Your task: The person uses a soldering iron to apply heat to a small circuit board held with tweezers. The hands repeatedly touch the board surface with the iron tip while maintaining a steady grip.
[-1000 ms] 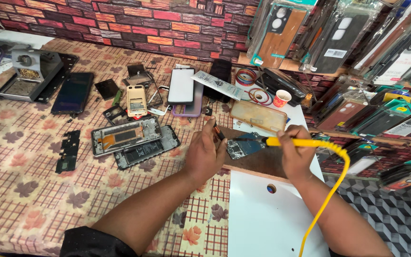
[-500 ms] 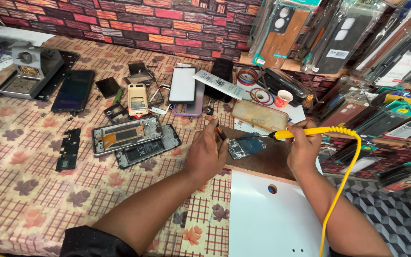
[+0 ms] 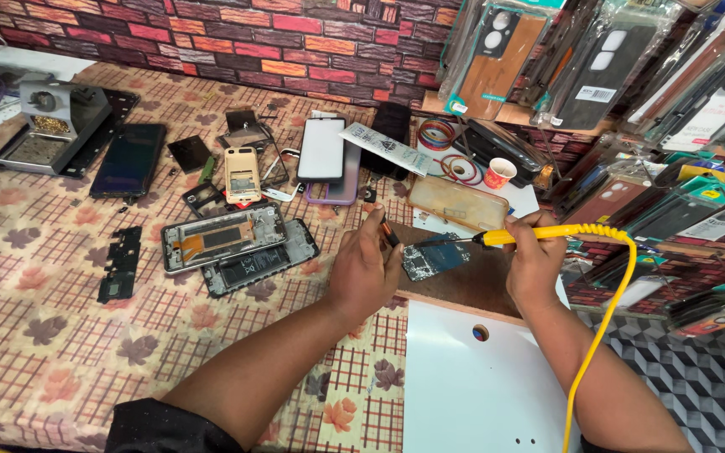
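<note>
Gripping a yellow-handled soldering iron in the right hand, left hand pinching a small dark tool beside the green-blue circuit board on the brown wooden counter, risking scorched neighbouring components if the tip slips.

A brick-pattern wall backs the leaf-print checked tablecloth in daylight.

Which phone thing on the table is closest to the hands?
The small circuit board, lying between the left hand and right hand. The opened phone frames lie farther left.
</note>
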